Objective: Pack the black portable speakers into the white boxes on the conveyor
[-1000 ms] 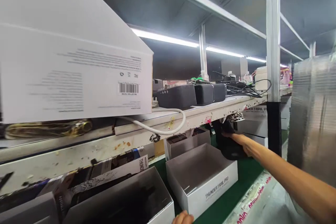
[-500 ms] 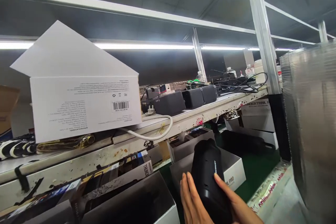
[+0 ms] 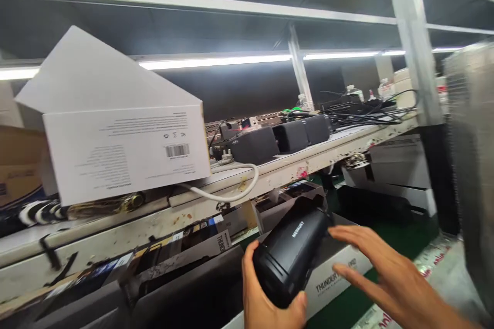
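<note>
1. White printed carton point(image 3: 123, 157), flap sticking up, sits on the bench edge at far left, with a row of black speakers point(image 3: 254, 145) further along.
2. Left hand point(image 3: 266, 293) is wrapped round the bottom end of a black cylindrical speaker point(image 3: 289, 257), tilted over an open Thunder Trail Pro box point(image 3: 339, 285).
3. Feels like it'd be solid, stiff and fairly heavy, and that matte skin could get slippery, so I'd grab round the barrel.
4. Right hand point(image 3: 386, 272) is open, fingers spread, just beside the speaker, not gripping it.
</note>
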A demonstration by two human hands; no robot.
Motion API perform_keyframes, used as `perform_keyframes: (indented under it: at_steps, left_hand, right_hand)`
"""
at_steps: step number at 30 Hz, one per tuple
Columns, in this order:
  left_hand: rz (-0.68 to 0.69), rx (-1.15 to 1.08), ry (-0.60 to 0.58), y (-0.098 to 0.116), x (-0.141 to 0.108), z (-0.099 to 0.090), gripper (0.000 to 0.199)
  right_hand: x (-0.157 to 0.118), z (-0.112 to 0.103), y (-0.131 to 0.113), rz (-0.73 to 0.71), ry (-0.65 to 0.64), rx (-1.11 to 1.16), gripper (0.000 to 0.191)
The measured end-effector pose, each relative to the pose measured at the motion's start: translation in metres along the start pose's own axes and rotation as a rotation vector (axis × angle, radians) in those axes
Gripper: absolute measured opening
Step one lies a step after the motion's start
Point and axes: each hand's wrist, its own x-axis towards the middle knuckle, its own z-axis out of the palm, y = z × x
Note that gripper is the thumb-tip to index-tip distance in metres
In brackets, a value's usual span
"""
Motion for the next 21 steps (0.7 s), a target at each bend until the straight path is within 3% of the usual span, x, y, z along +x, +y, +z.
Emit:
perform_keyframes:
  at_steps: [3, 5, 9, 11, 13, 16, 21]
  left_hand:
    - [0.007, -0.201, -0.197, -0.002, 0.012, -0.012, 0.108]
    - [-0.016, -0.303, -0.288, -0.002, 0.018, -0.017, 0.113]
    - [-0.04, -0.271, -0.329, 0.006, 0.031, -0.023, 0.113]
    - [-0.067, -0.215, -0.288, 0.008, 0.039, -0.021, 0.102]
    - [-0.181, -0.161, -0.203, 0.002, 0.049, -0.014, 0.086]
    - [-0.397, 0.003, -0.109, -0.024, 0.061, 0.006, 0.08]
    - [-0.485, 0.108, -0.097, -0.074, 0.069, 0.043, 0.076]
  right_hand:
    - [0.035, -0.006, 0.01, -0.534, -0.092, -0.338, 0.098]
    - [0.056, 0.0, 0.011, -0.655, -0.192, -0.421, 0.115]
    - [0.082, 0.017, 0.018, -0.583, -0.298, -0.453, 0.113]
    - [0.091, 0.027, 0.029, -0.544, -0.281, -0.498, 0.113]
    - [0.102, 0.037, 0.044, -0.505, -0.251, -0.561, 0.113]
    - [0.118, 0.054, 0.072, -0.463, -0.267, -0.638, 0.109]
    - [0.121, 0.09, 0.111, -0.375, -0.398, -0.745, 0.112]
